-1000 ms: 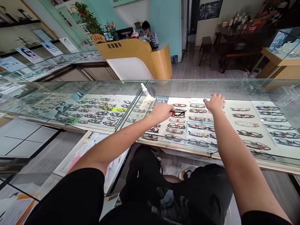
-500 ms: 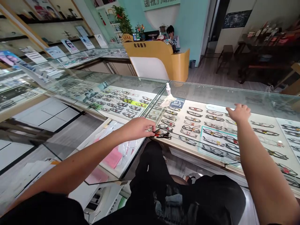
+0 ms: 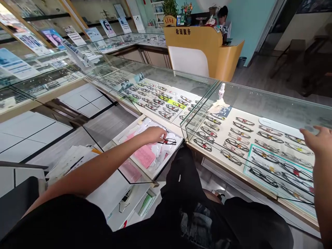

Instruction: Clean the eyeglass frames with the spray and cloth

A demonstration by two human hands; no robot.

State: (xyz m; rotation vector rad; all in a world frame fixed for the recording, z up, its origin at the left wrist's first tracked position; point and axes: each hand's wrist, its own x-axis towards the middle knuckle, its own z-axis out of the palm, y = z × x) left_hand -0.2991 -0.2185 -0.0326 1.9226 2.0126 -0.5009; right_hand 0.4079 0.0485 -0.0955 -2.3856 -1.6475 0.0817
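Fingers of the left hand [image 3: 155, 135] close in a pinch on a dark-framed pair of glasses [image 3: 169, 141], over a shallow tray [image 3: 127, 128] at the near left that holds pink paper [image 3: 144, 157] and clear plastic bags. At the right edge, the right hand [image 3: 317, 139] has its fingers spread, empty, at the glass case [image 3: 234, 173]; whether they touch the glass, I cannot tell. Inside the case, glasses lie in rows on a pale base, some on a teal-edged card [image 3: 247, 158]. Farther back, a white spray bottle [image 3: 221, 92] stands upright beside a crumpled cloth [image 3: 218, 105]. At the far side, a person [image 3: 223, 21] is behind a yellow desk [image 3: 193, 39], with a bin [image 3: 241, 62] on the floor to its right.
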